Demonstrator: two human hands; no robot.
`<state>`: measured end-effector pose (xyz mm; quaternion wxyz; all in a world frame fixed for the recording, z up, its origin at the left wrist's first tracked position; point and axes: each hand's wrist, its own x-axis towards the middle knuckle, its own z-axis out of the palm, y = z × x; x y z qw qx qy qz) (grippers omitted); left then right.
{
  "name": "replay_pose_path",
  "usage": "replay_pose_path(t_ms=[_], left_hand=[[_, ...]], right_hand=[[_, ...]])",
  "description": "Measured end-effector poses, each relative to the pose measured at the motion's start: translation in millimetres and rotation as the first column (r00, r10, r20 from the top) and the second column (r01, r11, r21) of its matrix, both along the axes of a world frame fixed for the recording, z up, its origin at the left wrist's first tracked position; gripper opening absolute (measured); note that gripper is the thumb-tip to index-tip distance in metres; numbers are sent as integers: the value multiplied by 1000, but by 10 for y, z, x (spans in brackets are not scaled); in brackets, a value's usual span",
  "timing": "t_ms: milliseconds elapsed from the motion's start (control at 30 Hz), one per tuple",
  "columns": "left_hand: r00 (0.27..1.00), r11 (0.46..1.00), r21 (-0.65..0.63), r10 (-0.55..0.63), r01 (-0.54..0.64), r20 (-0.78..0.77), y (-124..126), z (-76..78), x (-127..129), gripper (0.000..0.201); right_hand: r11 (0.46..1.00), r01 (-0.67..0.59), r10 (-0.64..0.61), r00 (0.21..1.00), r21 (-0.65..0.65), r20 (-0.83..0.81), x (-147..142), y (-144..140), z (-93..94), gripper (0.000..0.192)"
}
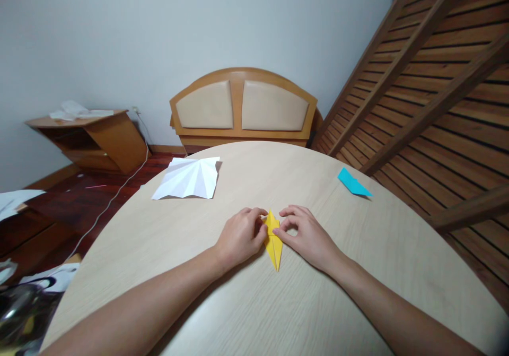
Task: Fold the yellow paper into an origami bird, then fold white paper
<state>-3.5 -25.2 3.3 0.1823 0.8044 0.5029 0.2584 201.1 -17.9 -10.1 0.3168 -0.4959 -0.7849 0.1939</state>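
Round table (358,292), white paper (186,178), blue paper (353,183)

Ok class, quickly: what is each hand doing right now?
Left hand: fingers curled, pinching the yellow folded paper.
Right hand: fingers curled, pinching the same paper.

Yellow folded paper (274,244); white creased sheet (188,178); blue piece (352,182)

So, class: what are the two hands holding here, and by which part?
Both the left hand and right hand pinch the folded yellow paper near its upper point, one on each side, against the table.
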Motion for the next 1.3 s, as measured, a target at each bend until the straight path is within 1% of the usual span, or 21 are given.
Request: replay_pose_path(t_ms=[100,167,267,367,467,600,667,800,867,933,1033,1100,1167,1200,1300], left_hand=[[1000,1000,9,14,-14,-10,-8,-15,40,29],[1000,1000,22,7,-6,-22,-8,-26,53,29],[998,998,59,-26,30,-60,-3,-34,51,23],[996,995,98,-19,27,-84,5,-31,36,17],[998,995,104,-8,14,-60,10,-31,23,18],[1000,998,54,-19,19,8,8,-47,13,22],[999,1000,30,-10,9,43,1,-54,9,24],[998,999,30,11,-13,60,-24,-37,7,19],[998,999,30,15,-17,59,-38,-18,10,18],[997,1000,16,13,-14,77,-49,-2,16,19],[986,999,-27,28,-24,165,-56,1,28,18],[965,996,-84,55,-35,255,-57,-11,34,16],[946,992,-115,80,-45,313,-60,-27,35,16],[945,993,-109,86,-54,315,-63,-35,34,17],[961,994,-72,103,-87,258,-76,-52,31,21]], right_hand=[[999,11,-10,1000,35,-18,-5,-7,-10,14],[999,0,2,1000,49,-24,-3,-12,-3,16],[998,-30,30,1000,53,-6,1,-20,12,18],[998,-29,29,1000,63,-3,1,-24,10,19],[998,-15,16,1000,59,-13,2,-22,-3,18],[999,-23,24,999,29,-43,8,-9,-15,17],[999,-33,34,997,12,-69,10,-5,-16,18],[998,-24,16,992,-61,-128,0,-19,23,19],[993,-32,12,983,-112,-182,-15,-38,65,18],[986,-67,27,967,-152,-255,-32,-59,109,16],[980,-114,50,936,-164,-349,-50,-81,151,17],[981,-118,53,925,-153,-376,-54,-86,158,17],[984,-109,46,919,-143,-391,-55,-85,156,18],[984,-106,40,915,-143,-401,-56,-84,154,19],[976,-129,32,884,-176,-467,-70,-89,156,26]])
